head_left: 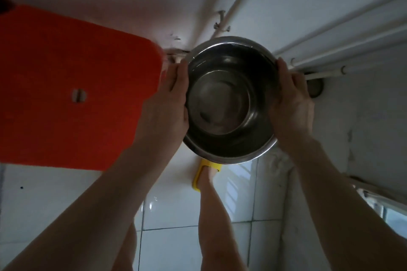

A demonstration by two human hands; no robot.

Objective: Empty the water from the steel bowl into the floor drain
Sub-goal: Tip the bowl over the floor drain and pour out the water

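My left hand [170, 103] is wrapped on the left rim of the steel bowl [229, 99], fingers curled over the edge; my right hand [290, 103] clasps the opposite rim the same way, so both palms carry the bowl in the air, roughly level, its opening facing me; a shallow layer of water [217, 121] glints at its bottom; just right of my right hand, on the floor beneath the white pipes [319, 50], I see part of a round grey floor drain [316, 89]; to the left stands an orange stool [66, 86]; below the bowl my foot sits in a yellow slipper [201, 174] on the white tiled floor [253, 204]
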